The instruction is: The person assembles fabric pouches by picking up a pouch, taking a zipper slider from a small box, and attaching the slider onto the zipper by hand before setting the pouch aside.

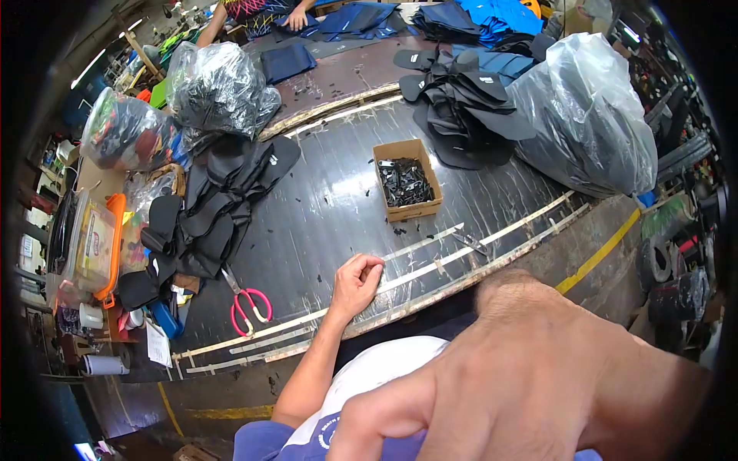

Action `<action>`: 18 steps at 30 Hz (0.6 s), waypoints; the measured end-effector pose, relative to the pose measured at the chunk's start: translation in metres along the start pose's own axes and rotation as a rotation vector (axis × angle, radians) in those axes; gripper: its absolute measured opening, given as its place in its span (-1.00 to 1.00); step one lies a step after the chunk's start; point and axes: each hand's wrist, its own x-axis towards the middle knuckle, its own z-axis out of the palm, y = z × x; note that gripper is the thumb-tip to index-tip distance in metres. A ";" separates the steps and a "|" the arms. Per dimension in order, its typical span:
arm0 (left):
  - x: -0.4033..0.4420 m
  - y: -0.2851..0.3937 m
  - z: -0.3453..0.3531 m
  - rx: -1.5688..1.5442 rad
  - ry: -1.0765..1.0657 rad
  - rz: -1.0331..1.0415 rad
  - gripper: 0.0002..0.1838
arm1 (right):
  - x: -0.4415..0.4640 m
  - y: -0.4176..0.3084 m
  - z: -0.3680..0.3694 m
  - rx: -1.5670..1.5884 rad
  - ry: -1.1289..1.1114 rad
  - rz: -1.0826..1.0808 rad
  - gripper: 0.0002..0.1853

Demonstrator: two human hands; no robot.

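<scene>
My left hand (357, 284) rests at the near edge of the dark worktable (307, 200), fingers curled in; whether anything is inside them is hidden. Very close to the camera, my right hand (523, 369) fills the lower right with its back showing and its fingertips out of sight. Beyond my left hand stands an open cardboard box (415, 210) of small black plastic pieces (405, 183). To the left lie scissors (250, 307) with pinkish-red handles. A small metal cutting tool (470, 243) lies by the table edge, right of my left hand.
Black fabric pieces with rounded flaps are heaped at left (207, 215) and right (465, 107). Stuffed plastic bags stand at right (588, 115) and back left (219, 92). An orange-rimmed plastic bin (114, 246) is far left. Across the table, another person's hand (297, 18) touches dark blue fabric (354, 21).
</scene>
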 end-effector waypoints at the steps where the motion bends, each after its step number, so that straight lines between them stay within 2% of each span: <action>1: 0.001 0.001 0.001 0.006 -0.005 0.013 -0.89 | 0.006 0.006 0.006 0.018 -0.003 0.006 -0.45; 4: 0.001 0.000 0.001 0.003 -0.009 0.013 -0.89 | 0.013 0.010 0.012 0.075 -0.024 0.023 -0.45; 7: 0.002 0.002 -0.001 0.004 -0.007 0.015 -0.89 | 0.065 0.055 0.037 0.131 -0.060 0.032 -0.45; 10: 0.001 0.002 -0.001 0.003 -0.018 0.002 -0.88 | 0.060 0.042 0.036 0.185 -0.091 0.048 -0.45; 14: 0.011 -0.007 -0.007 -0.134 -0.039 -0.127 -0.86 | 0.062 0.058 0.054 0.273 -0.145 0.059 -0.44; 16: 0.028 -0.010 -0.021 -0.369 0.019 -0.226 -0.86 | 0.089 0.086 0.072 0.348 -0.193 0.065 -0.44; 17: 0.040 -0.009 -0.034 -0.257 0.072 -0.156 -0.85 | 0.095 0.091 0.075 0.387 -0.222 0.068 -0.44; 18: 0.055 -0.007 -0.049 -0.144 0.121 -0.088 -0.83 | 0.079 0.110 0.064 0.182 -0.129 0.112 -0.36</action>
